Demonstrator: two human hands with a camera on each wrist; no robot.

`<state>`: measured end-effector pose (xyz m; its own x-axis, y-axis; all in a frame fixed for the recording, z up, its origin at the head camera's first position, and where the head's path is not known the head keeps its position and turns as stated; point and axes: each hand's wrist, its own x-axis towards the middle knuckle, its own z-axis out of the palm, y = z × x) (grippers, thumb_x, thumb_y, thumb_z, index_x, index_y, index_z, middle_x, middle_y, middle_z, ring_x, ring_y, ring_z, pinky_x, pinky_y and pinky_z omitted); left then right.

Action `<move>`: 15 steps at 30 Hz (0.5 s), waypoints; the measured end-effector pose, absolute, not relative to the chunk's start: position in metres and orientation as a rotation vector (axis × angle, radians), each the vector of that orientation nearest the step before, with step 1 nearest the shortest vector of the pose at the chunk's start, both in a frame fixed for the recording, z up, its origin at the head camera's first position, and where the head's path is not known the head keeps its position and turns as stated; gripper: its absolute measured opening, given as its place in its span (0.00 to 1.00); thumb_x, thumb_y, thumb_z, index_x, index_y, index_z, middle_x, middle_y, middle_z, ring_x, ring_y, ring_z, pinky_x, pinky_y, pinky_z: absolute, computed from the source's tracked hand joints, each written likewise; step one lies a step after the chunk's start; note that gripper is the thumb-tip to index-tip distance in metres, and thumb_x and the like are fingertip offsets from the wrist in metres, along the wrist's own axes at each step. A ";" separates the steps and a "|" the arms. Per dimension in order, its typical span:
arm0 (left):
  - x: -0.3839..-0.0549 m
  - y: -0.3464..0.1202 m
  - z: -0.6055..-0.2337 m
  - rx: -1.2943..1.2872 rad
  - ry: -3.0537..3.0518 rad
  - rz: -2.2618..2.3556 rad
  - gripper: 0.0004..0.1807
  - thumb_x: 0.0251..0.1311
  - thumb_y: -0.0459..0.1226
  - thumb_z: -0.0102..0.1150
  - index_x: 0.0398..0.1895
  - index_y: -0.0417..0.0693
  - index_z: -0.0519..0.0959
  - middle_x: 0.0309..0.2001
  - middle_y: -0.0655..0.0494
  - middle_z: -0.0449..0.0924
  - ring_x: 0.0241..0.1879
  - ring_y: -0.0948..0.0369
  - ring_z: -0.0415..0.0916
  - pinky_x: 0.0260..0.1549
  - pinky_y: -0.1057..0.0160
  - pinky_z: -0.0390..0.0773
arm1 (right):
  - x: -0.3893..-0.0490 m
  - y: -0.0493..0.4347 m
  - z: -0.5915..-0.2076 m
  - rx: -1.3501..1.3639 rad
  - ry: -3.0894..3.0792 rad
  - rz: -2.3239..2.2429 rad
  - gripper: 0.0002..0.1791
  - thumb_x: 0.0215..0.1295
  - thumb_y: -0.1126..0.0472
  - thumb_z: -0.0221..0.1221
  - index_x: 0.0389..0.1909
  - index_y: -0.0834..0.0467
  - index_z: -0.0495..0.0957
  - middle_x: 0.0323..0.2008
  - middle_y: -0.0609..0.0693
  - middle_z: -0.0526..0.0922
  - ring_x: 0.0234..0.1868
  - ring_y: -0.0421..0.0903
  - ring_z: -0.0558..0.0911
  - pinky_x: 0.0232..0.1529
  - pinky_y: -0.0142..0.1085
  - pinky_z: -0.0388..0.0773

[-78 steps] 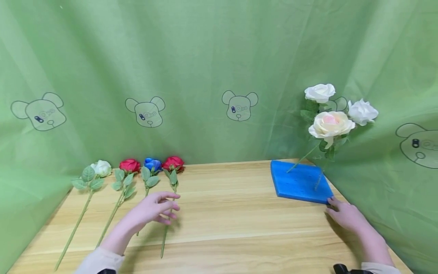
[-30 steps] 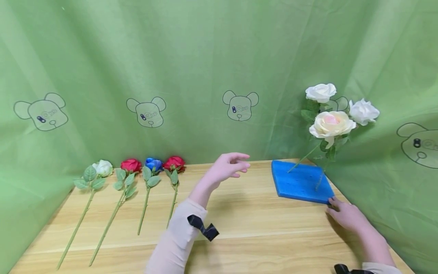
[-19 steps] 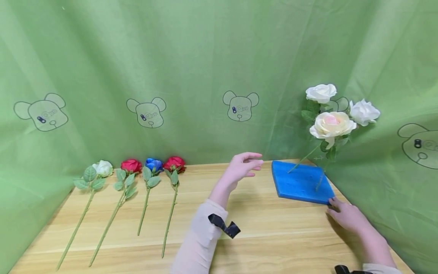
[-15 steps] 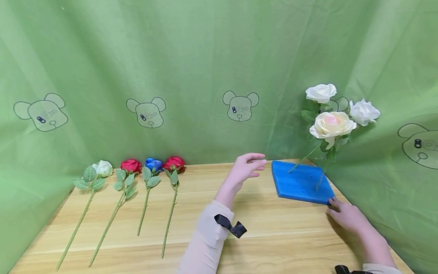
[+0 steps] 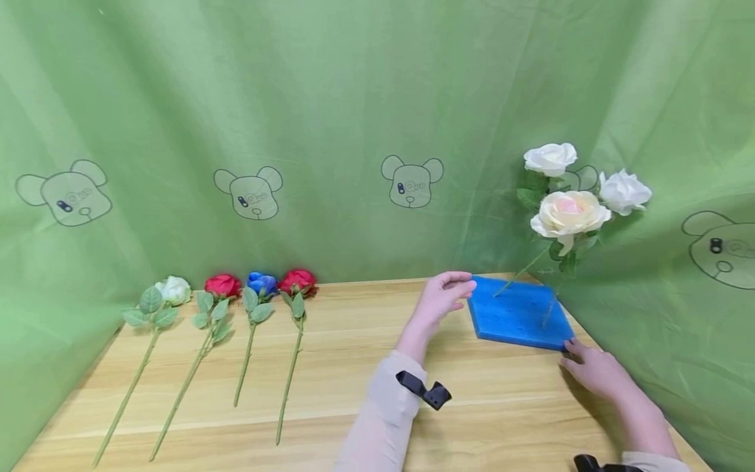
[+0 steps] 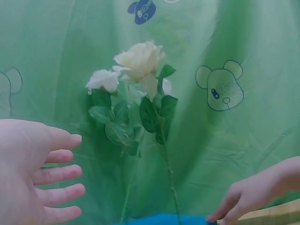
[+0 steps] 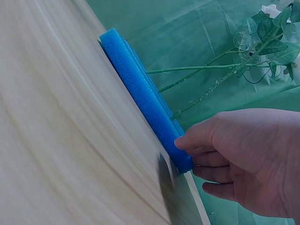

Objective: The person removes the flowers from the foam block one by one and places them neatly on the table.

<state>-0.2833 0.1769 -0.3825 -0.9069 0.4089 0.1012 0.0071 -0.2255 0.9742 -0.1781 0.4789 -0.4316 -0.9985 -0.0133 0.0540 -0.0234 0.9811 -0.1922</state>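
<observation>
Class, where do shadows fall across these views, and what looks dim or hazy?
Head view: bright, soft shadow beside the bare right hand on the pale wooden tabletop; left wrist: dimmer, the layered cream rose hazy; right wrist: dim, a darker shadow near the blue rectangular foam slab.

**Right hand pinches end of blue block**

The right hand [image 7: 258, 159] sets its thumb on the blue block's [image 7: 140, 93] long side, other fingers [image 7: 213, 173] by its end. The block lies along the tabletop's [image 7: 70, 117] edge. Green stems [image 7: 187, 69] lead from it to leaves [image 7: 274, 47] and partly visible white petals [image 7: 272, 10].
</observation>
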 end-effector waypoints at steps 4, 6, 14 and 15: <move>-0.284 0.191 -0.390 0.503 1.769 2.225 0.15 0.61 0.42 0.65 0.50 0.51 0.82 0.44 0.55 0.86 0.43 0.61 0.82 0.50 0.55 0.83 | -0.179 0.480 -0.434 0.031 -3.073 0.301 0.29 0.71 0.57 0.52 0.60 0.78 0.67 0.60 0.80 0.65 0.56 0.80 0.68 0.53 0.67 0.71; -0.284 0.199 -0.394 0.508 1.774 2.221 0.14 0.61 0.42 0.65 0.50 0.51 0.83 0.44 0.55 0.86 0.44 0.61 0.82 0.49 0.57 0.83 | -0.179 0.480 -0.435 0.033 -3.072 0.301 0.29 0.71 0.57 0.52 0.60 0.78 0.67 0.60 0.80 0.65 0.56 0.80 0.68 0.53 0.67 0.71; -0.279 0.233 -0.411 0.491 1.730 2.239 0.14 0.61 0.40 0.64 0.49 0.51 0.82 0.43 0.56 0.86 0.46 0.58 0.82 0.57 0.44 0.78 | -0.175 0.477 -0.430 0.022 -3.079 0.308 0.28 0.71 0.58 0.52 0.60 0.78 0.66 0.60 0.81 0.65 0.56 0.80 0.68 0.53 0.67 0.71; -0.279 0.237 -0.414 0.482 1.723 2.244 0.13 0.61 0.41 0.65 0.49 0.51 0.83 0.42 0.56 0.86 0.45 0.59 0.82 0.56 0.44 0.78 | -0.175 0.476 -0.429 0.020 -3.080 0.312 0.28 0.71 0.58 0.52 0.60 0.78 0.66 0.60 0.81 0.65 0.57 0.80 0.68 0.54 0.67 0.71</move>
